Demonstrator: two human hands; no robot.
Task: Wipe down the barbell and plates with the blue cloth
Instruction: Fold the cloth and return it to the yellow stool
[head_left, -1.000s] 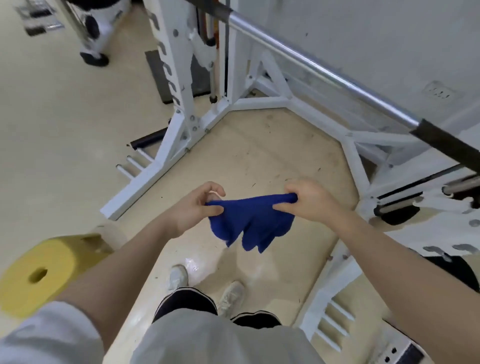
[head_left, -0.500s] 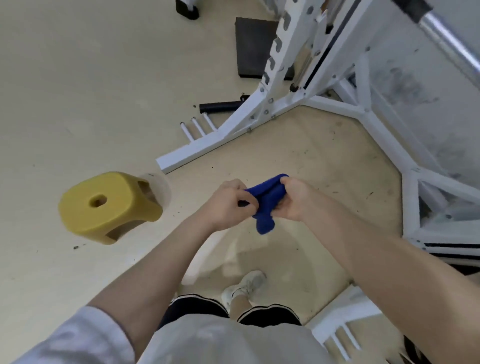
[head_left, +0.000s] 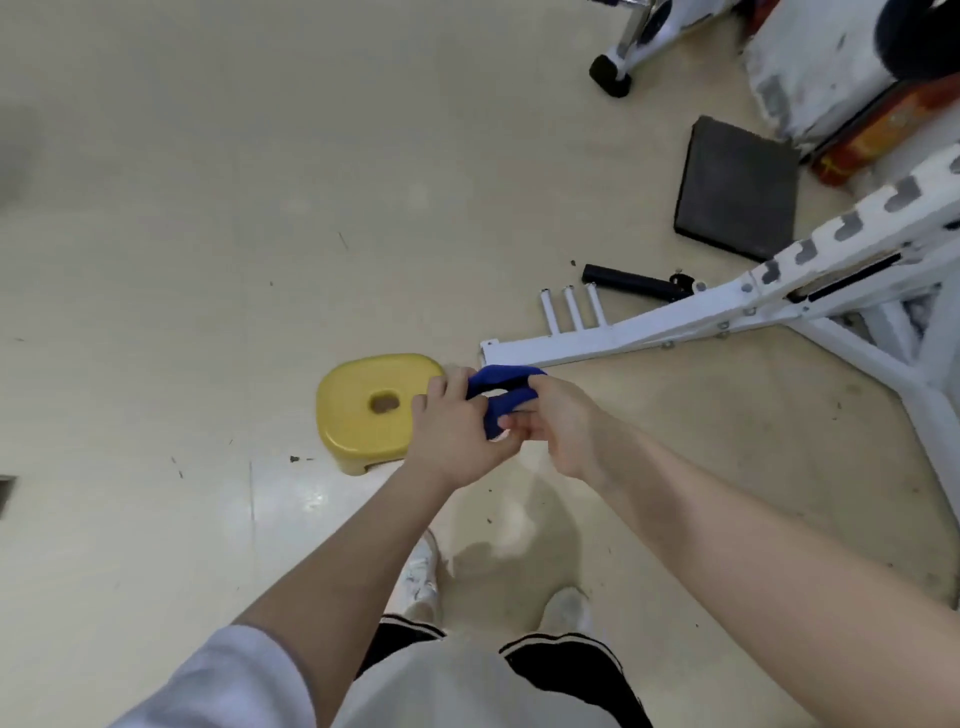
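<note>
Between my two hands, in the middle of what I see, is the blue cloth (head_left: 501, 395), all bunched up. My left hand (head_left: 457, 431) curls around one end and my right hand (head_left: 556, 426) pinches the other. I think I am folding it into a pad for wiping. At nine o'clock from the cloth sits a yellow stool (head_left: 369, 410). At two o'clock is the white rack (head_left: 675, 319). I can't see the barbell or plates, so next I must look up and find them.
</note>
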